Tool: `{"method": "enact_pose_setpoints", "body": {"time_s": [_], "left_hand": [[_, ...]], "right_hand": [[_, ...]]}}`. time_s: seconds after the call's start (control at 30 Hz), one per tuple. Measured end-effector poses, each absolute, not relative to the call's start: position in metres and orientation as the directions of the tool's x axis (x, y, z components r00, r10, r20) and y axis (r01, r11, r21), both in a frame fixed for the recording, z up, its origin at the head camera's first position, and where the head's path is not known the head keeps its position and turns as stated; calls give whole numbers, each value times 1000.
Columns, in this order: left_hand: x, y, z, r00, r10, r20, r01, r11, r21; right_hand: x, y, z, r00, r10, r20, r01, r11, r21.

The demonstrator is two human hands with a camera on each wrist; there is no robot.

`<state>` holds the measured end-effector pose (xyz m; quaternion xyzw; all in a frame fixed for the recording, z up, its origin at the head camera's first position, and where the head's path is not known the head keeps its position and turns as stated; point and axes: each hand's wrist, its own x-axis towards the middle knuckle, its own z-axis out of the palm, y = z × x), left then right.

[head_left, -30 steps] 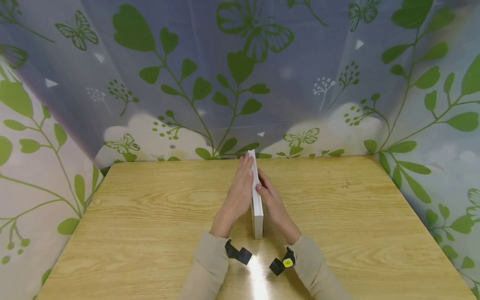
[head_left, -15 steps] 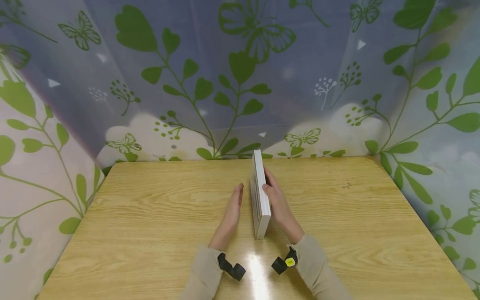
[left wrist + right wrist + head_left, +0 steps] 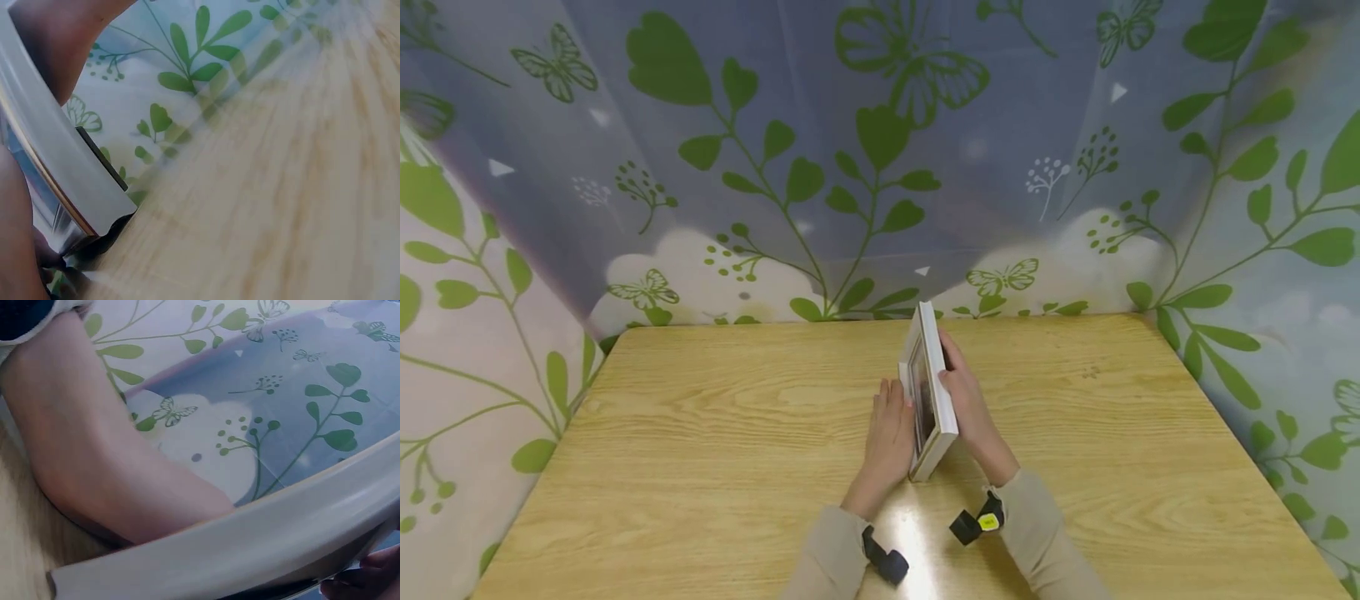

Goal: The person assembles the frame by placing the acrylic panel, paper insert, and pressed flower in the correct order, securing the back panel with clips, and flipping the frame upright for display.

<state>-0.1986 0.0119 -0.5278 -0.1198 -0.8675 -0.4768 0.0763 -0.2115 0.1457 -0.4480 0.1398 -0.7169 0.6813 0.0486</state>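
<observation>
A white picture frame [image 3: 936, 367] stands on its edge on the table, tilted to the right, its dark picture side facing left. My right hand [image 3: 970, 404] holds it from the right, thumb at the top edge and the other fingers mostly hidden behind it. My left hand [image 3: 891, 433] lies low along the picture side, fingers extended, near the frame's bottom edge; whether they press on it is unclear. In the left wrist view, the white frame border [image 3: 69, 137] rises from the table. The right wrist view has the border [image 3: 250, 550] crossing before my left hand [image 3: 112, 450].
The wooden table [image 3: 715, 467] runs back to a hanging cloth [image 3: 760, 150] printed with leaves and butterflies. Similar cloth closes off the left and right sides. Both wrists wear black straps with small devices.
My left hand came off the frame's side, moved left, then returned lower down beside it. The frame's top has tipped to the right with my right hand, uncovering the picture side.
</observation>
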Motion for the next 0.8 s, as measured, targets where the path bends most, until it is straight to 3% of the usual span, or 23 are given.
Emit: {"method": "enact_pose_setpoints", "body": {"time_s": [0.3, 0.8], "left_hand": [[-197, 11, -528, -965, 132, 228, 263, 528, 807], [-198, 10, -526, -971, 134, 200, 241, 520, 820]], "right_hand": [[-215, 158, -449, -964, -133, 230, -219, -94, -971], [-224, 183, -454, -998, -51, 46, -42, -74, -996]]}}
